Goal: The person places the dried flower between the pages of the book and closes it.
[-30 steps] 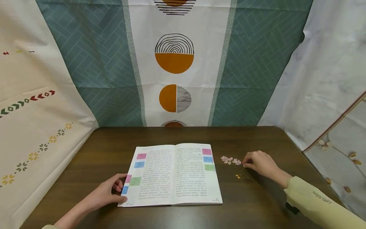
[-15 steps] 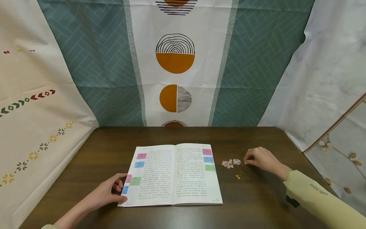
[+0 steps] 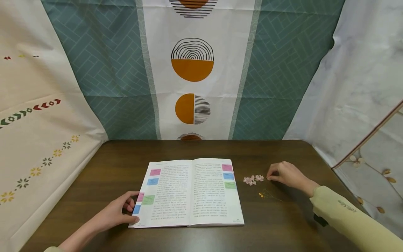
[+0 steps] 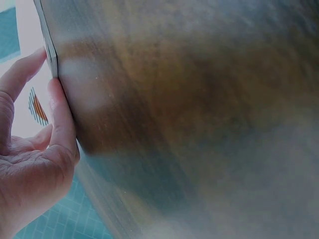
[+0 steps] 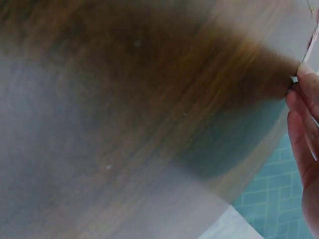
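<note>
An open book with coloured tabs along both outer margins lies flat on the dark wooden table. My left hand holds its left edge, thumb on the lower left corner and the other fingers curled at the side. In the left wrist view, thumb and a finger meet the edge of the book. To the right of the book, my right hand pinches the stem end of a pink pressed flower sprig between thumb and index finger. The right wrist view shows the sprig edge-on, thin above the fingertips.
A thin yellow dried flower sprig lies just below the pink one. The dark wooden table ends at hanging patterned cloths: a teal and white one behind, a cream one at left, a pale marbled one at right.
My right hand has shifted slightly away from me, and the pink sprig has turned a little, its left blossoms now lower. The left hand and the book stay in place.
</note>
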Tool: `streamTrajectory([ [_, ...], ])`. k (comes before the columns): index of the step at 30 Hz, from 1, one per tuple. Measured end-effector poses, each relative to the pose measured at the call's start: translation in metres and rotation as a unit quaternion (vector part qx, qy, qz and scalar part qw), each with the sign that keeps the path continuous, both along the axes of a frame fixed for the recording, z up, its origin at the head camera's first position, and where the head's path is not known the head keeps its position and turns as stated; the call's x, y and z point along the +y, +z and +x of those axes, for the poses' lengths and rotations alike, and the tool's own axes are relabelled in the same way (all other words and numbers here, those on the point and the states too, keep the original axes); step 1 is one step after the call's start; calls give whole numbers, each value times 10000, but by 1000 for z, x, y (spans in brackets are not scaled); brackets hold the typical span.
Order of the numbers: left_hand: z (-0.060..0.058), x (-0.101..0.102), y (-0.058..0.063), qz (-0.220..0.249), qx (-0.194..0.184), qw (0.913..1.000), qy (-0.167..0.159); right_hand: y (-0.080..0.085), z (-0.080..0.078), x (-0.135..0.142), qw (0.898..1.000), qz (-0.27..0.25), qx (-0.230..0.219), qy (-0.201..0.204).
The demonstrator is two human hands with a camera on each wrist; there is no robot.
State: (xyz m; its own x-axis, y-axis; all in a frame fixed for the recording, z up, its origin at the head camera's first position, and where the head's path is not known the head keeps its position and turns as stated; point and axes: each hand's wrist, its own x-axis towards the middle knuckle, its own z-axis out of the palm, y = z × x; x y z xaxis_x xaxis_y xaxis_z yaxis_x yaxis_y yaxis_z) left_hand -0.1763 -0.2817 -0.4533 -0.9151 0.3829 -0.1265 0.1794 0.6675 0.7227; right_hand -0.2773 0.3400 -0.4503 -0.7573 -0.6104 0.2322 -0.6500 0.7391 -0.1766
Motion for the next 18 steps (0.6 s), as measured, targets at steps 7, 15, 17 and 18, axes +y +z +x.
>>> streamTrajectory([
  [7,-1,0,1,-4,-52,10000,7,-1,1,-1,9998,136,109,-80],
  [15,-1,0,0,11,-79,10000,8,-4,5,-4,9987,265,378,-202],
  [17,0,0,1,13,-89,10000,11,-4,5,-5,9987,253,401,-212],
  [18,0,0,1,18,-100,9999,11,-4,6,-5,9987,247,392,-217],
])
